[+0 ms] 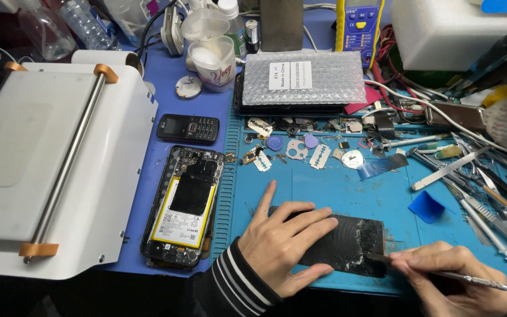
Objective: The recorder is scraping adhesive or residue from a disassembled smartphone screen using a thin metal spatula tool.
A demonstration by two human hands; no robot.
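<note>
A dark phone panel (347, 243), its surface scuffed and cracked-looking, is laid flat on the blue mat (347, 188) at the near edge of the desk. It is pinned by the left hand (283, 243), which is spread palm-down over its left half, fingers splayed, no grip closed on anything. A thin metal scraper tool (459, 276) is pinched in the right hand (447, 276), grip closed around the handle; the flat tip is set against the panel's right edge, touching it.

Just left of the panel, an opened phone (184, 205) with its back off is seen, yellow-edged battery exposed, lying across the mat's ribbed border. A small black keypad phone (188, 128) is placed above it. A white machine with a steel bar (60, 170) fills the far left. A stack wrapped in bubble wrap (303, 79) is seen at top centre. Tweezers and picks (488, 194) are scattered at right, near a blue plastic pick (426, 206). Small parts and razor blades (318, 155) are strewn between.
</note>
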